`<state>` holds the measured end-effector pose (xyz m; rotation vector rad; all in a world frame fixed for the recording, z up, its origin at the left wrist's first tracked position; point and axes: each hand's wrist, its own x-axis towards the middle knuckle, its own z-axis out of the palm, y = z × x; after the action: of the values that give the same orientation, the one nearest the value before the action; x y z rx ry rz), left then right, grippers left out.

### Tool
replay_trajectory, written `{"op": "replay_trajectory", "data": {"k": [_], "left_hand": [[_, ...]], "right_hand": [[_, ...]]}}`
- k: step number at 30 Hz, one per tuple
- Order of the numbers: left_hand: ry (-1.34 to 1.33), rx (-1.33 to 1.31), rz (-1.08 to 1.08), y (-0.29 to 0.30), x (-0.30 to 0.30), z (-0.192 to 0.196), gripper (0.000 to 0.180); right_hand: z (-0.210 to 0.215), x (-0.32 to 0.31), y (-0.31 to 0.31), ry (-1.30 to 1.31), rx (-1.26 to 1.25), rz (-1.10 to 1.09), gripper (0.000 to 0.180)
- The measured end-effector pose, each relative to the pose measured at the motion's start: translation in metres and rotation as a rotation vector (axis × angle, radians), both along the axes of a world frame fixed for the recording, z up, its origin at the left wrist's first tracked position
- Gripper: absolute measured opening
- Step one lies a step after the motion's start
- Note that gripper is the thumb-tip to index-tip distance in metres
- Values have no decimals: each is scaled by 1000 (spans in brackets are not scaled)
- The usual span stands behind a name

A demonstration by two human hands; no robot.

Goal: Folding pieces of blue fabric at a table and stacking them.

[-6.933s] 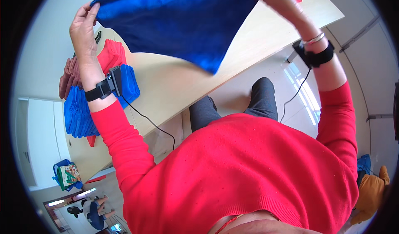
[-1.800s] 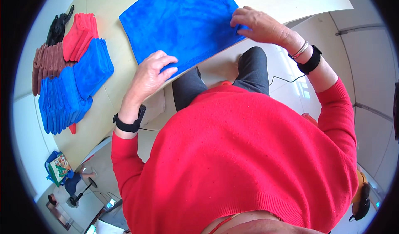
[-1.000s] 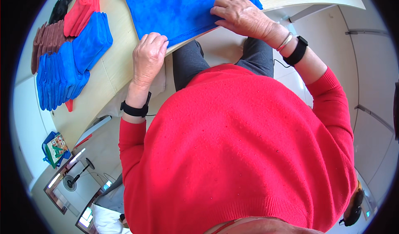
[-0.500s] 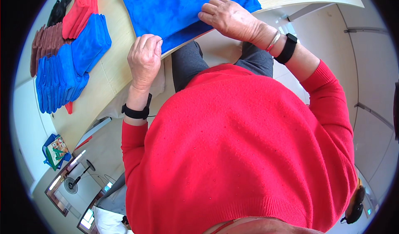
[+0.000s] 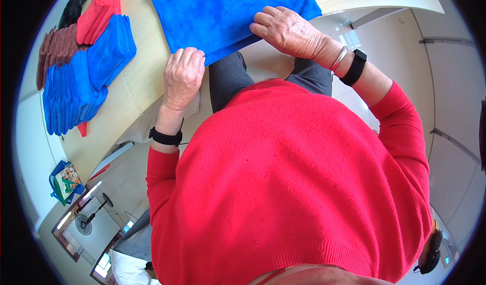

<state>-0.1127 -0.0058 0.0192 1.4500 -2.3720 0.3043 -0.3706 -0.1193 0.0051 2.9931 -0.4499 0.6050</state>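
A blue cloth towel [image 5: 223, 14] lies spread over the table's near edge, its stitched hem toward me. Closed on the hem near its left corner is my left hand [image 5: 183, 77], fingers curled with the thumb against the cloth. My right hand [image 5: 286, 30] pinches the same near edge, right of its middle. Between the two hands the hem runs fairly straight along the table edge. The towel's far part passes out of the top of the view.
To the left on the pale wooden table [image 5: 144, 57] stand folded blue cloths [image 5: 76, 95], folded red cloths [image 5: 101, 14] and folded brown cloths [image 5: 58, 49]. A black item [image 5: 73, 11] lies behind them. A patterned bag [image 5: 67, 181] is beyond the table's left end.
Both hands have come slightly toward me and to the right, drawing the towel's near edge along. The dark underside that showed at the hem is now mostly out of sight.
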Motion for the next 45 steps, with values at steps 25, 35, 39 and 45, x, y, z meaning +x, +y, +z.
{"op": "replay_trajectory", "data": {"k": [25,35,39,45], "left_hand": [[-52,-65,45,31,10,4,24],[18,59,-4,31,10,8,19],[84,-58,91,7,21,21,12],[137,-85,323,-116,92,19,20]], "right_hand": [[3,-8,9,4,-40,105,23],[1,-15,2,155,11,118,18],[28,-16,-11,34,163,3,18],[26,4,-109,73,145,-301,34]]}}
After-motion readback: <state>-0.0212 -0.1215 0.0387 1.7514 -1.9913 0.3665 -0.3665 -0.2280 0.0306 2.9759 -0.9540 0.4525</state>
